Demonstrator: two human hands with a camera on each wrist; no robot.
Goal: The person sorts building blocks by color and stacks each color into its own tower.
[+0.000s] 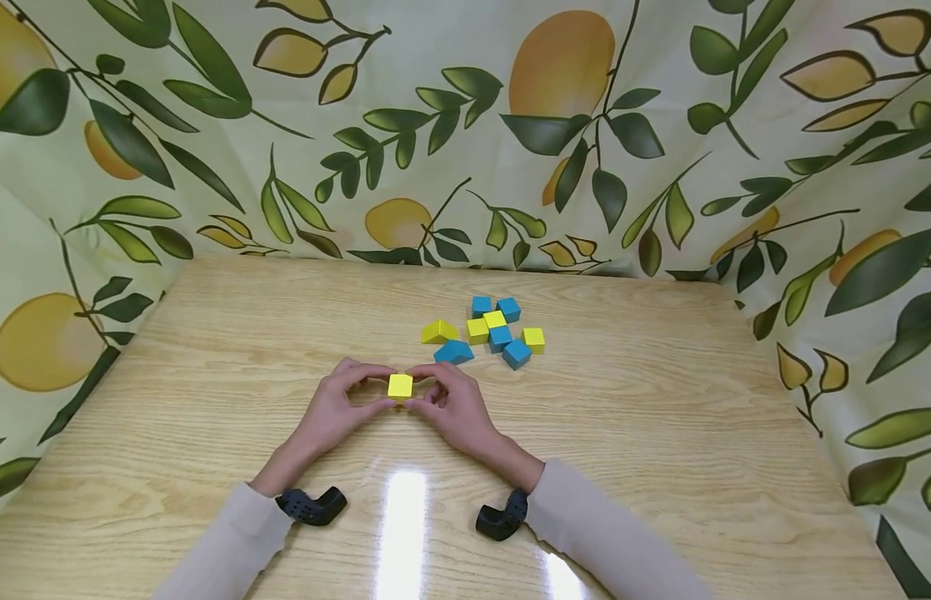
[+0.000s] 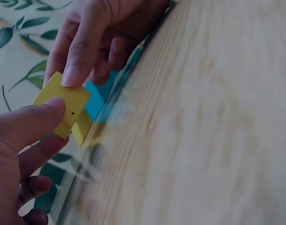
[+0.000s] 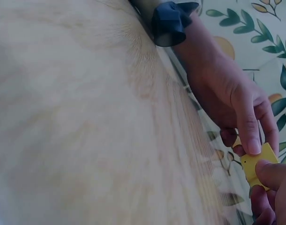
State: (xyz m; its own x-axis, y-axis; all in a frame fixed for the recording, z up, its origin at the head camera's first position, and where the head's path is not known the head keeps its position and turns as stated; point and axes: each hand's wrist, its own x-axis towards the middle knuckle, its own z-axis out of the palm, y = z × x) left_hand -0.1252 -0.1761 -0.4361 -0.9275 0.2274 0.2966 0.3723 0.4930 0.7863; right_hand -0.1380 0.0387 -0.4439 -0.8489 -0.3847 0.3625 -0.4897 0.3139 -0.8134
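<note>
Left hand (image 1: 336,408) and right hand (image 1: 459,408) pinching opposite sides of one solid yellow cube (image 1: 400,387), pale wood-grain table (image 1: 660,433) beneath the grip, blue and yellow cubes (image 1: 499,338) beyond it, rightward.

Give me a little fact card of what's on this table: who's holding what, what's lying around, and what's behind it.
Left hand: pinches the yellow block
Right hand: pinches the same block
Beyond the hands: four blue cubes, three yellow cubes, a blue wedge, a yellow wedge
Surface: wood-grain table
Backdrop: cloth printed with leaves and fruit
</note>
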